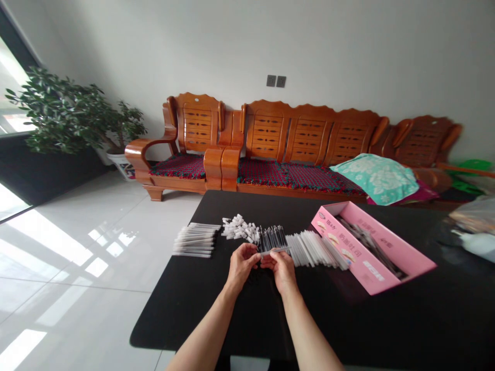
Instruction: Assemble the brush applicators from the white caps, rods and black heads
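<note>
My left hand [243, 262] and my right hand [281, 265] meet above the black table, fingers pinched on a thin translucent pen barrel [281, 250] lying level between them. What the left fingertips cover at its end is hidden. Just beyond the hands are a heap of short white pen caps [240, 228] and a row of dark, thin pen refills [271, 237]. Right of these lies a row of translucent pen barrels [313, 249]. Several whitish pens with dark ends [196, 239] are stacked at the table's left edge.
A pink open box [371, 247] with dark slender pieces [371, 245] stands on the black table [185, 309] at right. A plastic bag and white bottle [479, 245] sit at the far right. Behind are a wooden bench [305, 134] and a potted plant [77, 113].
</note>
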`<action>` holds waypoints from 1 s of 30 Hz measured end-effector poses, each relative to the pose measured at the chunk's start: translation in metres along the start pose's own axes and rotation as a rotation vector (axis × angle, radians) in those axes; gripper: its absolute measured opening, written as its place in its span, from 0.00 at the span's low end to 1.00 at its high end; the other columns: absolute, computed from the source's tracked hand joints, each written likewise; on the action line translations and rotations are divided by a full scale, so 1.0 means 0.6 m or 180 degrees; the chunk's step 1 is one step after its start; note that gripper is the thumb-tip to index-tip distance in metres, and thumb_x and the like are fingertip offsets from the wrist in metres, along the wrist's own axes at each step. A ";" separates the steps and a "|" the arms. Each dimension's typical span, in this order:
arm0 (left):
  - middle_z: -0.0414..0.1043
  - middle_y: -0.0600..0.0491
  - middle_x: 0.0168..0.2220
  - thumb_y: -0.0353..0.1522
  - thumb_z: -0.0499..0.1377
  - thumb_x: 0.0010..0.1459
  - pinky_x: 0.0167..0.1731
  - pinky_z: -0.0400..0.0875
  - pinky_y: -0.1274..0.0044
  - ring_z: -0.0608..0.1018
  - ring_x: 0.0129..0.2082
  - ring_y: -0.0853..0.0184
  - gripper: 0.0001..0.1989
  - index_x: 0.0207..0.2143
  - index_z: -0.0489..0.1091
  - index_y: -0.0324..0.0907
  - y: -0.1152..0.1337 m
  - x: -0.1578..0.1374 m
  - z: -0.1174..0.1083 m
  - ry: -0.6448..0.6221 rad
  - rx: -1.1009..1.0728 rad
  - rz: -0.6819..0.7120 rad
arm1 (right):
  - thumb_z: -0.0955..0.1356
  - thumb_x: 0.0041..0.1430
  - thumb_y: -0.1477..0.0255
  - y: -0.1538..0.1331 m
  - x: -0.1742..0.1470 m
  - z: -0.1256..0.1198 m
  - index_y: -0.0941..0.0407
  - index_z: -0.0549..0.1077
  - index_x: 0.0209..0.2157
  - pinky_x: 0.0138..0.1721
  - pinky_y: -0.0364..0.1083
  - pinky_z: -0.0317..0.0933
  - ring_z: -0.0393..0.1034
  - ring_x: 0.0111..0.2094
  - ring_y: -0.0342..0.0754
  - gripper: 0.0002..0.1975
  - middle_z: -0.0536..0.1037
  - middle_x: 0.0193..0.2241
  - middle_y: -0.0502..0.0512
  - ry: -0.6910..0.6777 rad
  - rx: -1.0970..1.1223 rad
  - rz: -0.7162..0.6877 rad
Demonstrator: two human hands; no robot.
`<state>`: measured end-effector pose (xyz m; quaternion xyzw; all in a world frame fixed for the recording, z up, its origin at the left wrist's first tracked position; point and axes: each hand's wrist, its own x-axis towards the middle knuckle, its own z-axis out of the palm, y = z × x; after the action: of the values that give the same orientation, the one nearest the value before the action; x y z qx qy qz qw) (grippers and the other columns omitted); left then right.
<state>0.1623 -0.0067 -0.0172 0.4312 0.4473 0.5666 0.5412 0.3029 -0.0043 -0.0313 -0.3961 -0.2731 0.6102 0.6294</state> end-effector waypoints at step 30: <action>0.71 0.54 0.22 0.43 0.65 0.50 0.13 0.64 0.83 0.71 0.16 0.73 0.22 0.41 0.74 0.35 0.001 0.005 -0.001 -0.0025 0.0148 -0.0108 | 0.76 0.44 0.69 0.005 0.003 -0.001 0.59 0.73 0.31 0.21 0.45 0.72 0.76 0.21 0.50 0.13 0.80 0.20 0.53 0.0021 -0.0050 -0.0015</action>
<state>0.1613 -0.0035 -0.0169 0.4382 0.4655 0.5451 0.5423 0.3021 -0.0030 -0.0344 -0.4024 -0.2768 0.6052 0.6286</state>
